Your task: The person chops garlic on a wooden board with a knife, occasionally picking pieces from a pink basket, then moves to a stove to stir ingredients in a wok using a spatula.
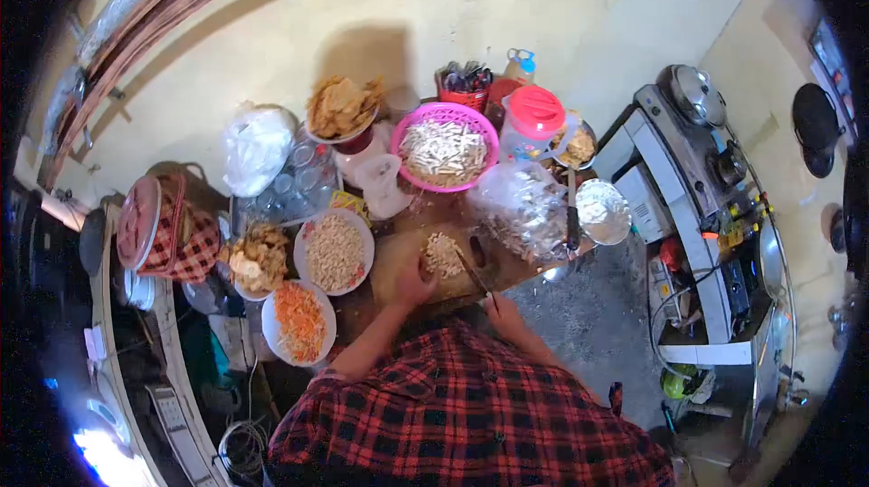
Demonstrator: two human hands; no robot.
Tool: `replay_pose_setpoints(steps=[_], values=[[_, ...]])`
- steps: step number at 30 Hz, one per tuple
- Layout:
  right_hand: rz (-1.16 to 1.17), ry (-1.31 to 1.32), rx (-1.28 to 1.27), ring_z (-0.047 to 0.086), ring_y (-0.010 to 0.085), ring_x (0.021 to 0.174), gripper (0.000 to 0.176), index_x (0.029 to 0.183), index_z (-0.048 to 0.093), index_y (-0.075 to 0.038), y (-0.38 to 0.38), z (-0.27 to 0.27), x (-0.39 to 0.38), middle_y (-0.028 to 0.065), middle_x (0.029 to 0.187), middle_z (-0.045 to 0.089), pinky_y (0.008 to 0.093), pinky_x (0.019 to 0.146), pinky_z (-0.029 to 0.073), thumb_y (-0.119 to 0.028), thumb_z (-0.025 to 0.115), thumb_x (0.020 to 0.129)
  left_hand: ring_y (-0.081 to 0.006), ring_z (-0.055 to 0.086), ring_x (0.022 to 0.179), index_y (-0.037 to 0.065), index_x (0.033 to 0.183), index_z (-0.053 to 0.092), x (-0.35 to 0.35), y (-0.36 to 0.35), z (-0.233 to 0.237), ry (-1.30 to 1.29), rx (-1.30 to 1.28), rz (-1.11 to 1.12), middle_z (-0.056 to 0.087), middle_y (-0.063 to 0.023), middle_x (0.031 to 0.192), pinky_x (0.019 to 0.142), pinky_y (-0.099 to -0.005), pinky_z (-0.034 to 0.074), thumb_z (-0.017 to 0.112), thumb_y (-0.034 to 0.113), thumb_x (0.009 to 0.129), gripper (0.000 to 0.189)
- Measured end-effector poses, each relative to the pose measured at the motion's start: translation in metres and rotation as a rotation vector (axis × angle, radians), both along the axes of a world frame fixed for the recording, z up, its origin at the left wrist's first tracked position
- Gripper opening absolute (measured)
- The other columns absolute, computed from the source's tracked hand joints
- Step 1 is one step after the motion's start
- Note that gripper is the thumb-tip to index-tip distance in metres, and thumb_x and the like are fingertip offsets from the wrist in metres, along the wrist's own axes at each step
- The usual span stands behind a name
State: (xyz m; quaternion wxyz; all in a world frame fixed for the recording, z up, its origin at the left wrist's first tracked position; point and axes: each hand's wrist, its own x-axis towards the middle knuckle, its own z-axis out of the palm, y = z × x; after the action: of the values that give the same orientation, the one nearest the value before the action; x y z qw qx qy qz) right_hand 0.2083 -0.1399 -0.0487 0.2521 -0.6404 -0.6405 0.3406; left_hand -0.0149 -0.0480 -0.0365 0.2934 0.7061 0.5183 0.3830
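My left hand (415, 285) rests on a wooden cutting board (398, 256), its fingers pressed against a small pile of pale chopped food (442, 254). My right hand (503, 313) grips the handle of a knife (472, 273), whose blade angles up and left to the edge of that pile. Both arms wear red and black plaid sleeves.
A pink basket of pale strips (444, 147), plates of chopped bits (335, 252) and orange shreds (300, 321), a plate of fried pieces (259, 260), plastic bags (523, 205), and a red-lidded jug (536, 120) crowd the table. A gas stove (697, 152) stands at the right.
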Motion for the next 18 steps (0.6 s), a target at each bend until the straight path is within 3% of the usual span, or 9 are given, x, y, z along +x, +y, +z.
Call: replay_pose_setpoints(steps=[4,6,9,11,13,15,18], values=[[-0.051,0.052,-0.092,0.054,0.0428,0.073,0.034,0.092,0.049,-0.001,0.002,0.016,0.028,0.0221,0.076,0.057,0.0452,0.061,0.041,-0.034,0.04,0.09,-0.0236,0.051,0.06,0.003,0.088,0.048,0.018,0.053,0.0,-0.062,0.17,0.154,0.049,-0.0101,0.068,0.056,-0.0348,0.042,0.063,0.008,0.07,0.024],[-0.097,0.037,-0.116,0.055,0.0434,0.07,0.035,0.09,0.049,-0.002,0.013,0.028,0.047,0.0219,0.074,0.058,0.0447,0.058,0.042,-0.036,0.04,0.091,-0.0277,0.052,0.07,0.002,0.092,0.048,0.05,0.108,0.045,-0.031,0.366,0.245,0.051,-0.012,0.076,0.062,-0.0377,0.043,0.063,0.007,0.068,0.028],[-0.079,0.081,0.001,0.055,0.0435,0.075,0.037,0.093,0.05,-0.001,0.016,0.024,0.059,0.0229,0.078,0.058,0.0462,0.063,0.043,-0.037,0.039,0.091,-0.0315,0.052,0.081,0.002,0.093,0.049,0.065,0.177,0.033,0.073,0.234,0.192,0.052,-0.0144,0.085,0.07,-0.0405,0.043,0.064,0.008,0.067,0.031],[-0.035,0.006,-0.147,0.054,0.0438,0.082,0.04,0.095,0.05,-0.001,0.022,0.017,0.066,0.0239,0.083,0.058,0.0485,0.069,0.043,-0.039,0.039,0.09,-0.033,0.051,0.089,0.001,0.095,0.049,0.069,0.216,0.018,0.244,0.286,0.029,0.052,-0.0173,0.092,0.076,-0.0412,0.042,0.065,0.009,0.067,0.033],[-0.01,0.041,-0.183,0.054,0.0442,0.08,0.038,0.096,0.049,0.0,0.026,0.033,0.071,0.025,0.081,0.057,0.0489,0.068,0.041,-0.037,0.039,0.09,-0.0341,0.052,0.088,0.002,0.095,0.052,0.074,0.237,0.006,0.327,0.149,0.057,0.054,-0.0177,0.091,0.077,-0.0414,0.043,0.065,0.009,0.066,0.032],[0.022,0.07,-0.218,0.054,0.0446,0.078,0.037,0.098,0.048,0.0,0.033,0.038,0.078,0.0262,0.08,0.056,0.0492,0.067,0.04,-0.035,0.04,0.09,-0.034,0.054,0.087,0.002,0.091,0.058,0.073,0.257,-0.014,0.308,-0.004,-0.056,0.057,-0.0175,0.088,0.076,-0.0414,0.043,0.064,0.009,0.067,0.026],[0.094,0.065,-0.279,0.054,0.0441,0.079,0.037,0.097,0.048,0.0,0.037,0.033,0.081,0.0257,0.08,0.056,0.0492,0.067,0.04,-0.035,0.04,0.09,-0.0338,0.056,0.084,0.001,0.084,0.061,0.076,0.256,-0.008,0.359,0.019,-0.033,0.06,-0.0168,0.083,0.075,-0.0413,0.044,0.062,0.01,0.069,0.018]])
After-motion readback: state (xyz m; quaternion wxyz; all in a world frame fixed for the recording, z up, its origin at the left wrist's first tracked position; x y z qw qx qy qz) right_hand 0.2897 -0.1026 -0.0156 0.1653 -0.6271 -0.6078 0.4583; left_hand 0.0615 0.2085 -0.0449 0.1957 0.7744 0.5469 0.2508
